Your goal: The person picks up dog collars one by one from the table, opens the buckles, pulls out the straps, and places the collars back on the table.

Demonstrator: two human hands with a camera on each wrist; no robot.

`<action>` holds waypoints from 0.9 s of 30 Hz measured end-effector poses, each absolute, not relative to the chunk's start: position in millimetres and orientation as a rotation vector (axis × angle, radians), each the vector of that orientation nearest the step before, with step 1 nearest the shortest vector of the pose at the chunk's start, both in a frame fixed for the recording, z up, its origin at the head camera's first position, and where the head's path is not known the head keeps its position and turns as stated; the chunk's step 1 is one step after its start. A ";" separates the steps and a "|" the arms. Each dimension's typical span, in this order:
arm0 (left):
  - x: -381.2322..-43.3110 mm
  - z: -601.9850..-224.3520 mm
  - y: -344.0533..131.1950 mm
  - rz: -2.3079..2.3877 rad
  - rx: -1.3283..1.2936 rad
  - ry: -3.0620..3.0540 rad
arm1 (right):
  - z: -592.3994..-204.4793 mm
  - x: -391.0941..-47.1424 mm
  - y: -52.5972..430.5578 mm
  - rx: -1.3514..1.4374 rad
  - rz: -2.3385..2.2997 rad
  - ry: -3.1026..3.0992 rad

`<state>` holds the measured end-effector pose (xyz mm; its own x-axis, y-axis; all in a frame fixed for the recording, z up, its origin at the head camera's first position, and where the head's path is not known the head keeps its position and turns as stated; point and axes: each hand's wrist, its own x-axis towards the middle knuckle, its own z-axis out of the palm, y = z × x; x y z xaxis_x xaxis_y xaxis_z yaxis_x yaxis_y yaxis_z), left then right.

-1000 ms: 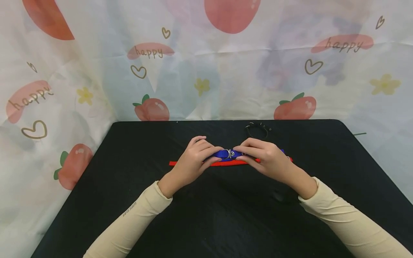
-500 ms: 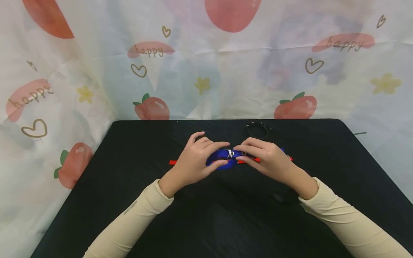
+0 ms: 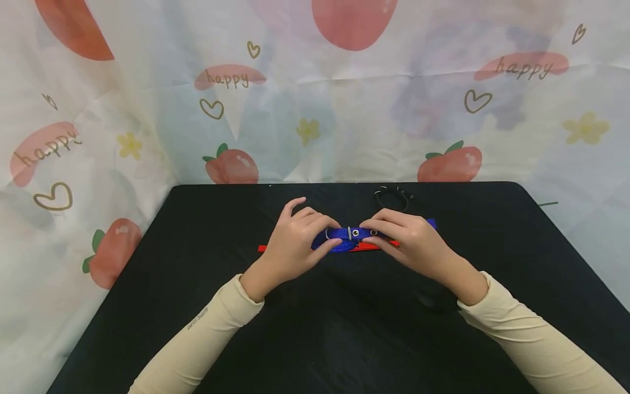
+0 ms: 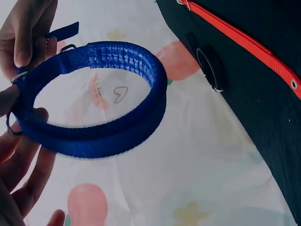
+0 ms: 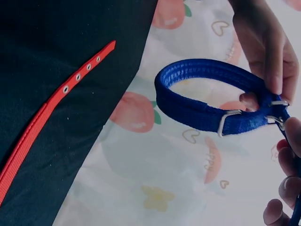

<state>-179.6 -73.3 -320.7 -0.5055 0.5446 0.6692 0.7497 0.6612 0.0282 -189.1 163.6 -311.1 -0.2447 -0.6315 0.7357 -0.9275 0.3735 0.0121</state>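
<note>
A blue dog collar (image 3: pixel 337 233) is held up between both hands, bent into a loop. The loop (image 4: pixel 117 139) hangs in front of the left hand in the left wrist view. My left hand (image 3: pixel 290 246) pinches it beside the metal buckle (image 5: pixel 280 103), thumb below and index finger above. My right hand (image 3: pixel 413 243) pinches the strap's eyelet end, which passes through the buckle; a bit of its tip shows beyond the fingers. A metal slot ring (image 5: pixel 225 123) sits on the band in the right wrist view. Fingers partly hide the buckle.
Behind the hands a red collar (image 5: pixel 33 127) with several eyelets lies stretched out on the black table (image 3: pixel 315 339). Farther back lies a small black collar (image 3: pixel 392 200) with metal studs, curled in a loop. A printed curtain (image 3: pixel 315 98) stands behind the table.
My left fingers spread off the band half a second ago and have come back together on it. A ring now shows left of the buckle. My right hand has barely moved.
</note>
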 end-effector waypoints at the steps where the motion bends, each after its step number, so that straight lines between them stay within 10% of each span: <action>1: -180.0 -321.0 -74.4 -0.401 -0.994 -2.246 | -311.1 -189.5 164.2 1.340 0.565 -1.978; 27: -181.6 -324.7 -74.1 -0.287 -1.015 -2.138 | -317.1 -191.0 161.3 1.392 0.493 -1.950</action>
<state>-181.6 -74.1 -324.7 -0.4135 0.5765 0.7047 0.7418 0.6622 -0.1064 -191.0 161.3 -317.1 -0.1949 -0.6727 0.7138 -0.9312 0.3556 0.0808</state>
